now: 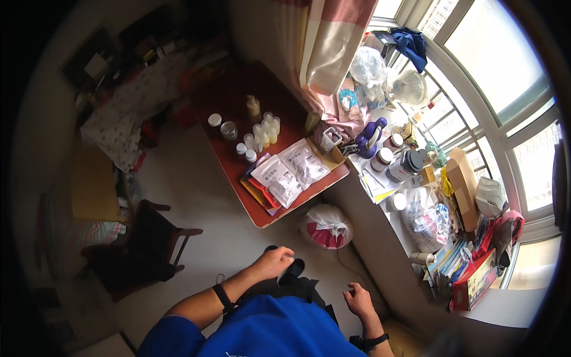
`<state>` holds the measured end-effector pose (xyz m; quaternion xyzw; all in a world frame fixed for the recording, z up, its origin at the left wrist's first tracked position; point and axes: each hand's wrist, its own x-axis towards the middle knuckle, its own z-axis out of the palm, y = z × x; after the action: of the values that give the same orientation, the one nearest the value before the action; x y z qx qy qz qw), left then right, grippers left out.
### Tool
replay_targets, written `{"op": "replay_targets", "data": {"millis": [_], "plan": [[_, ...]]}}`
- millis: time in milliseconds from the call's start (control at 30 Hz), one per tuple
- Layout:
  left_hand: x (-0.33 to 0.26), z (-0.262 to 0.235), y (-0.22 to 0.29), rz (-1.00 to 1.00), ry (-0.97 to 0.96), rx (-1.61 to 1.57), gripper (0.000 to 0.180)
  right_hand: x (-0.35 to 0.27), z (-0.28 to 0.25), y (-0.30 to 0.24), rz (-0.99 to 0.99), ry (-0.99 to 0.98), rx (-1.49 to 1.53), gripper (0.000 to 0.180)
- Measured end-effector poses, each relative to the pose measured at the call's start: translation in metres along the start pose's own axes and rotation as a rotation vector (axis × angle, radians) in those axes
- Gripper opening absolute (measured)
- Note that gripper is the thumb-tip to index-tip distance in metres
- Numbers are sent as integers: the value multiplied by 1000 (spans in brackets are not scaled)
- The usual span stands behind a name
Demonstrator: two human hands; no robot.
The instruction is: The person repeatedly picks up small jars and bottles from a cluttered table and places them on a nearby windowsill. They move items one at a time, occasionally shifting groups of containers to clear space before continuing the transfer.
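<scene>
Zero grip showing, I noted: the left hand [275, 263] had its fingers curled together; the right hand [359, 300] hung loosely bent, gaps unclear. Up-right of the nearer left, lower centre of frame, sat a round, knotted white-and-red plastic bag [327, 226], no long axis.

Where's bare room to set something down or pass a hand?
The dim red table looks bare behind the pump bottle; so do the window ledge beside the red box and the floor between chair and tied bag. Crowded: the table around its bottles and packets, the ledge around its jars.
</scene>
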<state>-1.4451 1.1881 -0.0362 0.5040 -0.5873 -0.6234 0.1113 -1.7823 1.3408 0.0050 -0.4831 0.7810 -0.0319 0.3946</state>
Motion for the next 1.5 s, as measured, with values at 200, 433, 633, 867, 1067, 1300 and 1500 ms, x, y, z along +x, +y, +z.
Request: {"op": "replay_targets", "data": {"millis": [200,433,633,867,1067,1300,1500], "plan": [[-50,-5,-38,-107,232,-70,39,21,32,9,-145,-132,-91,42],[-105,13,-65,-131,178,-1,39,50,45,-15,-179,-109,-197,45],[-103,-27,-92,-179,201,-81,41,50,58,-56,-157,-157,-207,46],[-116,-140,-142,-82,270,-66,38,74,141,-162,-179,-216,-244,48],[-149,-285,-204,-203,365,-6,36,93,210,-290,-349,-166,-213,45],[-143,-423,-217,-155,460,-37,36,137,227,-381,-396,-26,-125,49],[-118,-444,-216,-150,506,-121,39,236,199,-444,-453,212,-155,51]]}}
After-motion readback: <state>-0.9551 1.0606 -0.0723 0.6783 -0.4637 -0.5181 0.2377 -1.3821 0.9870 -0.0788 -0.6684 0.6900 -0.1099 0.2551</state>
